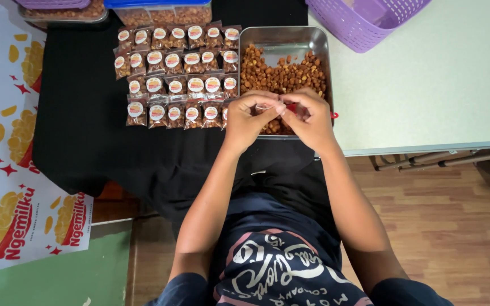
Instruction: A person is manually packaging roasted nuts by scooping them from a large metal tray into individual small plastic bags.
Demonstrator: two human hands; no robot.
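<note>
Over tray's near end, small clear packet [266, 106]: pinched between both hands.
Left hand [249, 120]: fingers curled, thumb and forefinger nipping packet's left edge.
Right hand [308, 120]: fingertips pressed together on packet's right edge.
Metal tray [283, 37]: beneath hands, heaped with brown snack pieces [282, 72].
Left of tray: rows of filled, labelled packets [177, 73] on black cloth [80, 113].
Far right: purple basket [364, 20].

Silver metal tray [283, 37] of orange-brown snack pieces [282, 73]; clear packets [174, 76] with round white-and-red labels on a black cloth [80, 113]; purple lattice basket [364, 22]; pale cream tabletop [438, 79]; white banner [7, 170] printed with red and yellow
</note>
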